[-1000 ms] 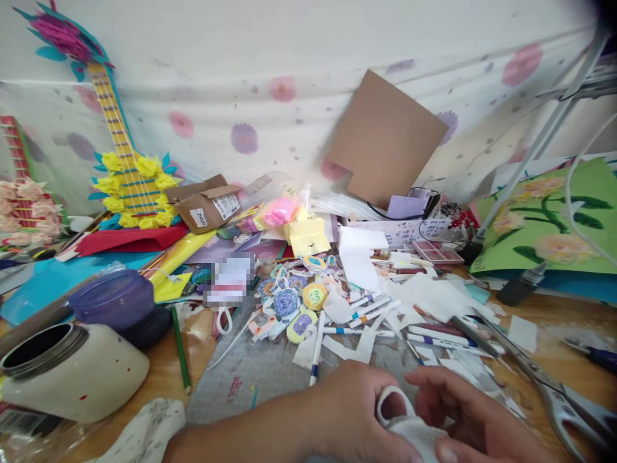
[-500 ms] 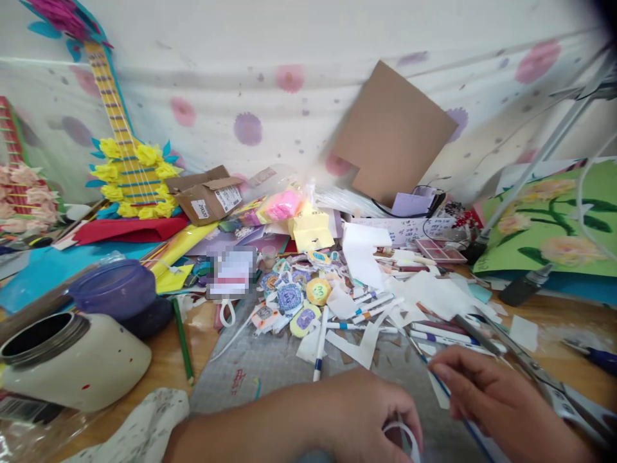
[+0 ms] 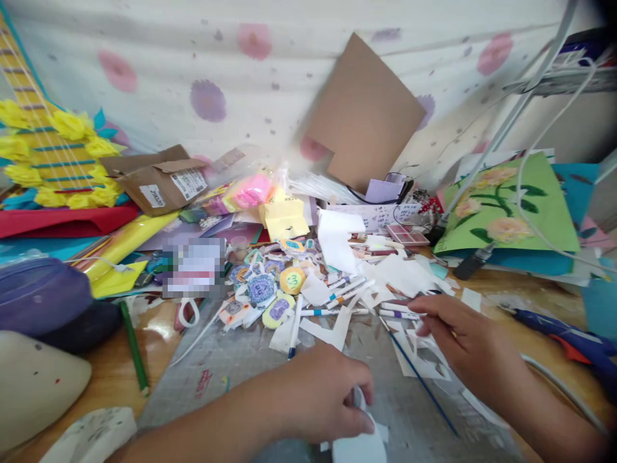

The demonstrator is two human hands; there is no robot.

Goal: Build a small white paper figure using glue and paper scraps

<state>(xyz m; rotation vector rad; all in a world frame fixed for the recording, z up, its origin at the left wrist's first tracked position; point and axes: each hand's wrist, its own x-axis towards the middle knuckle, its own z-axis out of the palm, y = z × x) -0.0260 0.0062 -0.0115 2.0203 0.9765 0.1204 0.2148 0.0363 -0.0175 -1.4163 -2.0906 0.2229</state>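
My left hand (image 3: pixel 332 392) is closed on a white paper strip bent into a loop (image 3: pixel 359 397), with a larger white piece (image 3: pixel 359 447) just below it at the bottom edge. To the right, my right hand (image 3: pixel 450 328) hangs over white markers (image 3: pixel 398 311) and paper scraps, its fingers loosely bent and a little apart. I see nothing between them. A thin blue brush (image 3: pixel 424 379) lies slantwise on the grey cutting mat (image 3: pixel 245 399), left of my right wrist. Beyond my hands is a pile of small round badges (image 3: pixel 261 289) with white loops.
At the left are a green pencil (image 3: pixel 135 347), a purple bowl (image 3: pixel 41 296) and a cream jar (image 3: pixel 38 386). A cardboard box (image 3: pixel 159 180) stands behind the pile. Toward the right are a blue glue gun (image 3: pixel 554 328), a dark bottle (image 3: pixel 475 260) and a white cord.
The view has swung to the right. My right hand has come off the thin blue brush and moved up toward the markers. The scissors no longer show. More of the white piece shows below my left hand.
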